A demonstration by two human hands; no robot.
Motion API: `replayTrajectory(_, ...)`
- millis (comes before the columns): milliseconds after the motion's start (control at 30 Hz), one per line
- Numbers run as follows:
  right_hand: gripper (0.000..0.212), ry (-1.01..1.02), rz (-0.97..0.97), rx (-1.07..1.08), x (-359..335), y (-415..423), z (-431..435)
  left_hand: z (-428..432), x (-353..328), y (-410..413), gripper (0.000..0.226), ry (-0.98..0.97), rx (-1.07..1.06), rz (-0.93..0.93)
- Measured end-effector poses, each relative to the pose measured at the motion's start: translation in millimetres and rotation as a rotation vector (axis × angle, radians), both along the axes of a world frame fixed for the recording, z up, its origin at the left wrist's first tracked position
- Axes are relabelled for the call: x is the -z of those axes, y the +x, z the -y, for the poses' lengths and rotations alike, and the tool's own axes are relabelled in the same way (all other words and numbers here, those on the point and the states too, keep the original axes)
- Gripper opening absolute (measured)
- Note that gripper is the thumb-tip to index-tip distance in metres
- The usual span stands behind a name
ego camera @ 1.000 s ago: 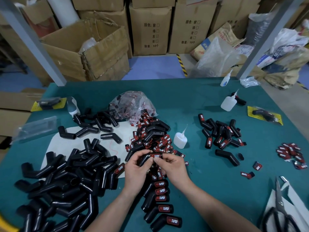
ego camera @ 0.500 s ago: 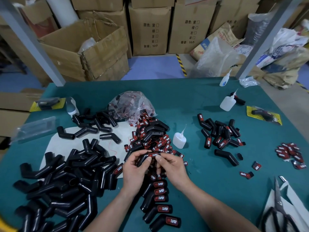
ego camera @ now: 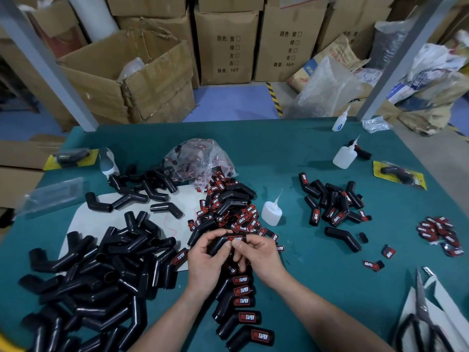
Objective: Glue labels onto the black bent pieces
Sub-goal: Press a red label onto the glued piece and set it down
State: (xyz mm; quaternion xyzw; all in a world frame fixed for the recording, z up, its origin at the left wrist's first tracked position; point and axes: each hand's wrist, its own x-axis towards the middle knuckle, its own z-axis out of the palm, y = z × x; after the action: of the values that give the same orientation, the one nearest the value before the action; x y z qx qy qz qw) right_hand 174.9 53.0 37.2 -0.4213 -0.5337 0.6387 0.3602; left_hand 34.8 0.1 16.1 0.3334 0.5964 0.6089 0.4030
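Note:
Both hands hold one black bent piece above the green table. My left hand grips its lower end. My right hand pinches the end that carries a red and black label. Below the hands runs a row of labelled pieces. A big heap of unlabelled black bent pieces lies to the left. Loose labels are piled just beyond the hands, spilling from a clear bag. A small glue bottle stands right of that pile.
More labelled pieces lie at centre right, with loose labels further right. Two more glue bottles stand at the back right. Scissors lie on white paper at the lower right. Cardboard boxes stand behind the table.
The hands and the held piece have stayed almost in place. My right fingers have shifted slightly along the label end.

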Motion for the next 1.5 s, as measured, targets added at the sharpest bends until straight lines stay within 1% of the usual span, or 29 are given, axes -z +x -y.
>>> replayTrajectory(100, 0.025, -0.003, -0.017, -0.004, -0.5, -0.5, 0.3, 0.9, 0.4, -0.1, 0.032, 0.01, -0.005, -0.022)
replayTrajectory(167, 0.033, -0.003, -0.009, -0.004, 0.3, -0.1, 0.2, 0.1, 0.1, 0.0, 0.032, 0.002, -0.001, -0.02)
replayTrajectory(233, 0.044, -0.049, -0.041, -0.015, 1.6, 0.1, -0.8, -1.0, -0.8, 0.2, 0.035, -0.018, -0.006, -0.017)
replayTrajectory(333, 0.072, -0.165, -0.145, -0.017, 5.0, -0.1, -3.4, -1.8, -1.6, -1.0, 0.035, -0.04, -0.016, -0.017)
replayTrajectory(367, 0.075, -0.164, -0.142, -0.025, 5.2, -0.2, -3.6, -2.1, -1.3, -1.7, 0.033, -0.045, -0.019, -0.011)
replayTrajectory(400, 0.07, -0.147, -0.127, -0.03, 5.0, -0.7, -3.8, -2.5, -1.0, -2.1, 0.033, -0.051, -0.018, -0.005)
replayTrajectory(467, 0.048, -0.074, -0.06, -0.033, 3.8, -1.0, -3.1, -2.6, -1.1, -2.2, 0.035, -0.056, -0.014, 0.008)
replayTrajectory(500, 0.043, -0.034, -0.031, -0.035, 3.6, -1.1, -2.4, -2.1, -1.3, -2.2, 0.035, -0.052, -0.011, 0.011)
replayTrajectory(633, 0.036, 0.063, 0.043, -0.021, 6.3, -2.4, 1.3, 0.1, -2.9, -2.0, 0.031, -0.009, 0.001, 0.026)
replayTrajectory(700, 0.034, 0.075, 0.057, -0.024, 6.6, -3.1, 2.8, 0.1, -3.5, -1.8, 0.026, 0.008, -0.008, 0.027)
replayTrajectory(800, 0.03, 0.071, 0.041, -0.018, 6.2, -1.9, 3.7, 0.0, -3.4, -0.7, 0.022, 0.004, -0.02, 0.043)
replayTrajectory(900, 0.021, 0.061, 0.014, -0.021, 2.9, -1.6, 3.9, 0.3, -3.1, -1.0, 0.022, 0.006, -0.02, 0.038)
replayTrajectory(1033, 0.023, 0.059, 0.012, -0.021, -0.6, 0.0, 2.9, 2.8, -3.2, -2.0, 0.019, 0.089, 0.016, 0.029)
replayTrajectory(1100, 0.023, 0.059, -0.008, -0.016, -0.5, 0.8, 2.8, 3.6, -4.5, -1.9, 0.02, 0.158, 0.026, -0.017)
replayTrajectory(1200, 0.016, 0.048, -0.037, -0.01, -2.7, 0.3, 3.7, 3.6, -5.0, -0.2, 0.022, 0.263, 0.038, -0.108)
replayTrajectory(1233, 0.017, 0.045, -0.044, -0.01, -2.8, -0.1, 3.6, 3.5, -4.2, 0.0, 0.023, 0.285, 0.041, -0.135)
replayTrajectory(1300, 0.021, 0.034, -0.04, -0.006, -2.6, -0.8, 3.6, 2.9, -1.7, -0.7, 0.024, 0.317, 0.045, -0.171)
replayTrajectory(1500, 0.022, 0.01, -0.033, 0.023, 2.3, -1.7, 3.6, 0.3, 4.2, -2.7, 0.029, 0.388, 0.057, -0.238)
